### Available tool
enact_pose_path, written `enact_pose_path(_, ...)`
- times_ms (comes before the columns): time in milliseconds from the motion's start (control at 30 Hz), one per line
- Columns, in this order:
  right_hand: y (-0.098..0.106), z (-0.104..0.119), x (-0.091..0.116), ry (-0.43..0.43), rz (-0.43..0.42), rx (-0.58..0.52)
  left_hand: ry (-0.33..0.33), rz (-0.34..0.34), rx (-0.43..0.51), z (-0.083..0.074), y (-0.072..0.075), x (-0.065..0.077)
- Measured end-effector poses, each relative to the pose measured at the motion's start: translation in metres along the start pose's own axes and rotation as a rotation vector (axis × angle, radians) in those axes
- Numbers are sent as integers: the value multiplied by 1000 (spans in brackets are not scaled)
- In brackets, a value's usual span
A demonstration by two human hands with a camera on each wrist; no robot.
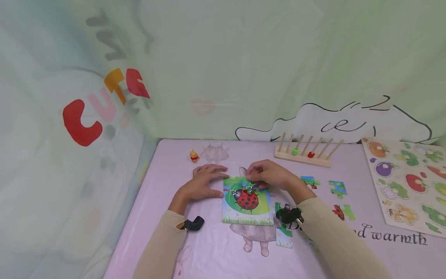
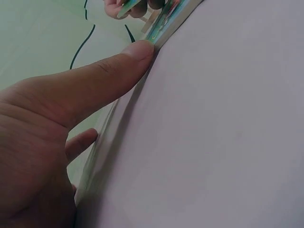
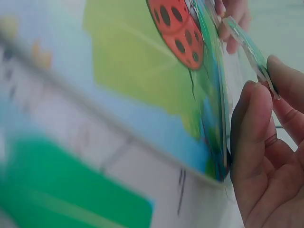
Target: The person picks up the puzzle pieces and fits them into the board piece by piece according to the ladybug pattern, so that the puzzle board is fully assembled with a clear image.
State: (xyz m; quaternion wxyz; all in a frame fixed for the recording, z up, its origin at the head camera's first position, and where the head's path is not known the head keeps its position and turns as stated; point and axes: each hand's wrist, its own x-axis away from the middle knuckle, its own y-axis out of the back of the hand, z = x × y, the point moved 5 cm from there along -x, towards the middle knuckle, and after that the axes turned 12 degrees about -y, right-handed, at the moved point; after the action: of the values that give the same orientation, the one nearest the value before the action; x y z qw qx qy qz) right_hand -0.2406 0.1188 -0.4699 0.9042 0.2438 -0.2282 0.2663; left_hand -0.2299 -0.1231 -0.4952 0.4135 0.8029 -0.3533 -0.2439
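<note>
A ladybug puzzle board (image 1: 230, 217) lies on the pale table in front of me. My left hand (image 1: 202, 182) is at its left side with fingers spread; in the left wrist view the thumb (image 2: 109, 76) presses against the board's edge. Over the board's upper right part, my right hand (image 1: 269, 173) pinches a thin puzzle piece (image 3: 251, 52) between thumb and fingers. That piece is tilted, with green on its face, and stands above the board in the right wrist view.
Loose puzzle pieces (image 1: 338, 188) lie to the right, some partly under the right forearm. Behind them stands a wooden peg rack (image 1: 303, 157) with green and red beads. A vegetable board (image 1: 393, 221) is at far right, a small yellow bear figure (image 1: 194, 156) at back left.
</note>
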Motion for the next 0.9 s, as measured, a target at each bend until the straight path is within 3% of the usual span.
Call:
enact_pose_path(233, -15, 8, -13, 18, -44, -48, 5, 11, -4, 1, 1, 0)
enact_pose_path(533, -28, 10, -21, -25, -57, -93, 2, 20, 4, 2, -2, -1)
enact_pose_path(900, -31, 15, -24, -11, -216, 116, 15, 27, -4, 4, -2, -1)
